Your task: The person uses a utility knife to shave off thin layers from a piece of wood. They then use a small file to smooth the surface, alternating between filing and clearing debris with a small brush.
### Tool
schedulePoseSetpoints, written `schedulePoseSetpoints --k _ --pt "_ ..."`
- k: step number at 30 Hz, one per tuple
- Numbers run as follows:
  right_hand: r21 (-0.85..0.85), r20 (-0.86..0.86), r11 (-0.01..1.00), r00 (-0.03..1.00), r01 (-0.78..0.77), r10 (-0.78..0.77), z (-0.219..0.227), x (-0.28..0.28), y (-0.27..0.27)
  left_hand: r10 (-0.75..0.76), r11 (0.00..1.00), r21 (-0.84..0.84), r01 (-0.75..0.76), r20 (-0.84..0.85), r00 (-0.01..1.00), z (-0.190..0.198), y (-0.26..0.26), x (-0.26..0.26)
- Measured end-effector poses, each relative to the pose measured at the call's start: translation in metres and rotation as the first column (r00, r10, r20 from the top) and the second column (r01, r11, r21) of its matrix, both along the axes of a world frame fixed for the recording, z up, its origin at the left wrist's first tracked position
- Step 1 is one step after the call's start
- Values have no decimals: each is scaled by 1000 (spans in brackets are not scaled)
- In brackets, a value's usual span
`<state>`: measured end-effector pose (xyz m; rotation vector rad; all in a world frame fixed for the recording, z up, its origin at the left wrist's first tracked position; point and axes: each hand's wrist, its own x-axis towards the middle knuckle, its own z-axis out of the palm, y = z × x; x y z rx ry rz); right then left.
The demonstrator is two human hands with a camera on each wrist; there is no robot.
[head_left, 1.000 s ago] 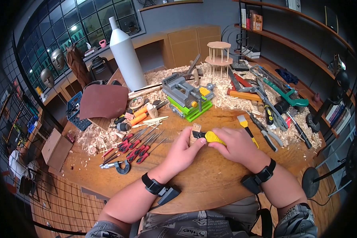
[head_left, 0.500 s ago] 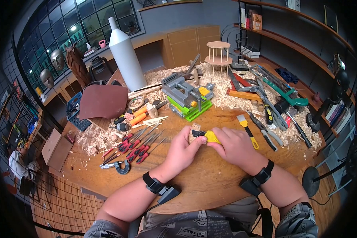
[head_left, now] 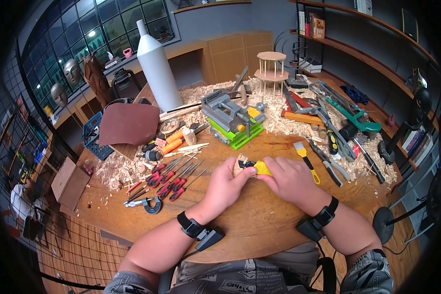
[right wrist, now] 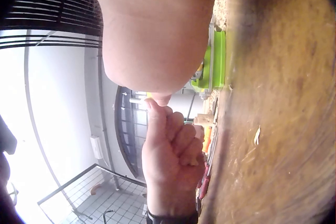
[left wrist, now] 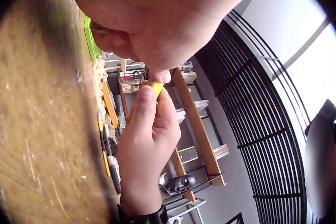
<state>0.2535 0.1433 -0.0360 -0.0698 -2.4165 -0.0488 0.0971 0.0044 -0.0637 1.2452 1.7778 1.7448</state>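
Two hands bringing a yellow-and-black tool (head_left: 262, 168) to a small wooden piece (head_left: 239, 162) above the table (head_left: 259, 225).
The left hand (head_left: 225, 187) is gripping the wooden piece, its thumb reaching the tool; the right hand (head_left: 293, 183) is curling its fingers round the yellow body and covering much of it. The tool's dark end is blurring against the wood, its tip indistinct; both wrist views are showing only slivers of yellow, the near hand blocking the wood.

From my left grip (head_left: 225, 188), I could pass at five o'clock over the bench (head_left: 250, 220); vise (head_left: 229, 114) blocks twelve, screwdrivers (head_left: 165, 189) nine.
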Motion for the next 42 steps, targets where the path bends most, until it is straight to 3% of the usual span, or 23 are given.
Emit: schedulePoseSetpoints --k 11,17,20,22,25,29,31,37,42 --pt "8 -5 1000 1000 12 -12 -3 -1 0 -9 998 -60 12 49 999 4 0 2" --pt "-96 -27 994 998 46 -49 -3 -3 1 -6 999 -41 9 69 998 3 5 3" --pt "-191 -77 981 996 25 -40 -7 -4 11 -96 994 -49 100 61 993 13 -1 6" --pt "-283 -108 959 993 24 -56 -8 -5 17 -187 971 -63 230 396 899 30 -8 11" --pt "-333 -114 943 993 -14 -26 -6 -3 22 -250 962 28 273 492 834 30 -11 6" --pt "-341 -64 940 998 -16 -6 0 1 19 -291 954 98 283 535 793 28 -12 1" --pt "-303 -80 947 993 -110 90 2 2 18 -405 909 177 378 593 696 27 -14 -2" --pt "-279 -83 949 988 -148 130 2 1 16 -475 871 273 409 683 555 28 -15 -3" --pt "-292 -113 947 988 -134 105 3 2 16 -465 872 247 424 688 557 36 -17 -1"
